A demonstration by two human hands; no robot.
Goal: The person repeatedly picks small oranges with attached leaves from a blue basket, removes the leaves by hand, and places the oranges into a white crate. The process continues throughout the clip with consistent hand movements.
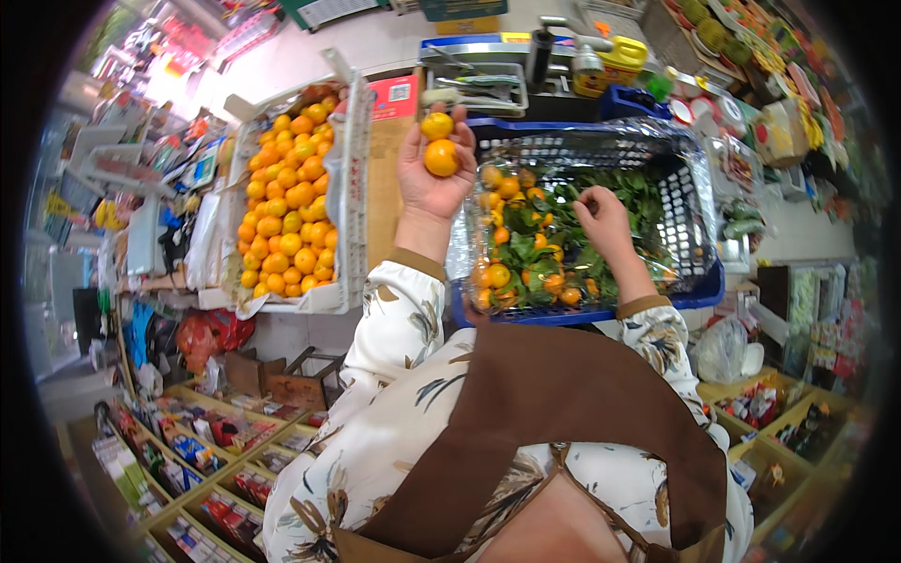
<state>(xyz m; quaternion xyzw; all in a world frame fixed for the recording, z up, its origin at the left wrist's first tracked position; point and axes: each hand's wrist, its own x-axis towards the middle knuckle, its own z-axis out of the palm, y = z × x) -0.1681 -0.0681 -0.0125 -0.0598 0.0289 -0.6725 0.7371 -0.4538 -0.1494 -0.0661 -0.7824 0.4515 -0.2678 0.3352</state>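
Note:
Two mandarins (441, 157) lie in my left hand (438, 172), palm up, between the crate and the basket. My right hand (604, 217) hovers over the green leaves in the basket with its fingers curled; whether anything small is pinched there I cannot tell. Below it stands a blue plastic basket (711, 281) lined with clear plastic film. Mandarins with leaves and stems (499, 275) fill its left side, and loose green leaves (637, 190) its right. To the left, a white crate (355, 190) holds many leafless mandarins (290, 244).
A red card with a printed code (393, 98) lies on the wooden board (386, 183) beside the crate. Behind the basket are a tray of tools (486, 88), a faucet (590, 53) and a yellow jug (621, 60). Compartmented wooden shelves (232, 471) with packaged goods stand low at left.

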